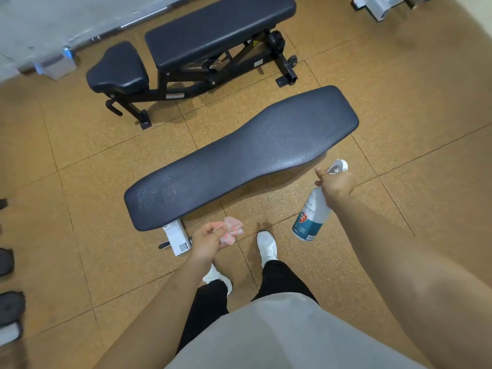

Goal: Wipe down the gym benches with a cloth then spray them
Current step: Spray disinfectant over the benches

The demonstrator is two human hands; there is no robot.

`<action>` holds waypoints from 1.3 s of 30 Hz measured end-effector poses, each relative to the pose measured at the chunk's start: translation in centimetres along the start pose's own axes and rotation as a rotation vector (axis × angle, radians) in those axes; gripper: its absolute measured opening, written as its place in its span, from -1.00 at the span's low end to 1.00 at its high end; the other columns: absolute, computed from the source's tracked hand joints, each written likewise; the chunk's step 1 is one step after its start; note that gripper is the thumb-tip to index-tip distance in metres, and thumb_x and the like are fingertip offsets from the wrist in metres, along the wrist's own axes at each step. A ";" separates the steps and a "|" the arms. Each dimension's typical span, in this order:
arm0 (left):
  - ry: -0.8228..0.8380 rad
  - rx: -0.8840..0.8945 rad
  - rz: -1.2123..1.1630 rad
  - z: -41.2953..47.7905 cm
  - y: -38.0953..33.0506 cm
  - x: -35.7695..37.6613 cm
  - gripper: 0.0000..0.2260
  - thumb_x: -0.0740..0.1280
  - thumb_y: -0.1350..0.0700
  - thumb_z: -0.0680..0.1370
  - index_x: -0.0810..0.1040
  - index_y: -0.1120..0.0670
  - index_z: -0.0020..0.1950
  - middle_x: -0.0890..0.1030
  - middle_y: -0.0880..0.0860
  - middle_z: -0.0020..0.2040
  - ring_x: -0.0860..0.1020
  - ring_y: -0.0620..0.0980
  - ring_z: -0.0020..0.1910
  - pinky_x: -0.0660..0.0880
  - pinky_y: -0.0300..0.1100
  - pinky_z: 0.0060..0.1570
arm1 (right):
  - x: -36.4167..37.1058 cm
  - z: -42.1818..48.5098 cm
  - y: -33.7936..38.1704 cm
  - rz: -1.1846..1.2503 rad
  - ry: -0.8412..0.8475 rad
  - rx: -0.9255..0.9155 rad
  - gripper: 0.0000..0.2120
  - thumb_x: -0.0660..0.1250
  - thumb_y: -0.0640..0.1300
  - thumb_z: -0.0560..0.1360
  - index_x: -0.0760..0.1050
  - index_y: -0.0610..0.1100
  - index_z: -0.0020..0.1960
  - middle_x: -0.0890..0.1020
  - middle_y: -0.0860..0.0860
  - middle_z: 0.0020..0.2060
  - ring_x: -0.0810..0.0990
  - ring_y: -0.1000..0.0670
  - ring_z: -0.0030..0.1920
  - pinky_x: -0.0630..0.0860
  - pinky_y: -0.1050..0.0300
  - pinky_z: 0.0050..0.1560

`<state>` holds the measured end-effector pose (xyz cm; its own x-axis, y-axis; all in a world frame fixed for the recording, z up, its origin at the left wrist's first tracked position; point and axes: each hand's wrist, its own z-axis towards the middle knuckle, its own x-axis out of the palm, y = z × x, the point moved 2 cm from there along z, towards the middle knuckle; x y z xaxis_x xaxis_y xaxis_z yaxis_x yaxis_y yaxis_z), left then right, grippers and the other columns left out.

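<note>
Brown gym floor [399, 102]: right hand [336, 183] grips white spray bottle [314, 211] toward flat black bench [239, 158]; left hand [209, 239] clutches pink cloth [234, 230] clear

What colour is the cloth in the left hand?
Pink and white crumpled cloth, clearest in head view.

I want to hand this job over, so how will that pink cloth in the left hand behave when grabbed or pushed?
The pink cloth is probably floppy: it sits crumpled in the left hand. It seems light: the wad fits one grip. Pushed along the textured flat bench, it would likely bunch up rather than slide.
</note>
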<state>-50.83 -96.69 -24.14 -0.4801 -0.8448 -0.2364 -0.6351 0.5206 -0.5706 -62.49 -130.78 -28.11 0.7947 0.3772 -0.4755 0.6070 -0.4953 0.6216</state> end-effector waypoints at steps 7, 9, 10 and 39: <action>-0.020 0.037 -0.120 -0.5 0.7 -5.3 -0.89 0.44 0.16 0.59 0.67 0.14 0.09 0.71 0.11 0.08 0.66 0.04 0.02 0.59 -0.11 0.01 | 5.8 -11.4 -0.3 -0.254 0.306 -0.219 -0.76 0.55 -0.06 0.46 0.56 -0.16 -0.03 0.68 -0.02 -0.22 0.68 0.10 -0.35 0.51 0.30 -0.41; -0.037 0.042 -0.150 -0.5 1.6 -8.1 -0.87 0.45 0.13 0.58 0.68 0.12 0.10 0.71 0.13 0.09 0.67 0.05 0.03 0.59 -0.16 -0.08 | 8.2 -14.9 -1.0 -0.306 0.389 -0.278 -0.79 0.55 -0.04 0.46 0.58 -0.11 -0.04 0.68 -0.01 -0.21 0.69 0.12 -0.35 0.49 0.32 -0.37; -0.047 0.047 -0.177 -0.5 2.0 -9.8 -0.86 0.45 0.13 0.58 0.68 0.13 0.11 0.71 0.13 0.08 0.67 0.06 0.02 0.59 -0.17 -0.11 | 9.5 -16.7 -1.5 -0.350 0.418 -0.304 -0.79 0.54 -0.02 0.47 0.58 -0.10 -0.05 0.69 -0.01 -0.21 0.68 0.12 -0.35 0.48 0.31 -0.35; -0.291 0.337 -0.839 -6.8 15.7 -54.2 -0.83 0.23 0.21 0.70 0.53 0.14 0.26 0.73 0.12 0.13 0.70 0.08 0.13 0.59 -0.11 0.00 | 43.1 -62.3 -8.5 -0.193 0.924 -0.696 -0.82 0.49 -0.17 0.51 0.58 -0.06 -0.24 0.67 -0.15 -0.32 0.65 -0.19 -0.31 0.59 -0.04 -0.12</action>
<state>-38.91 -41.90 -14.91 0.2522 -0.9483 0.1927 -0.4745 -0.2948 -0.8294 -33.29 -61.54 -15.10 0.2140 0.9662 -0.1439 0.3598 0.0590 0.9312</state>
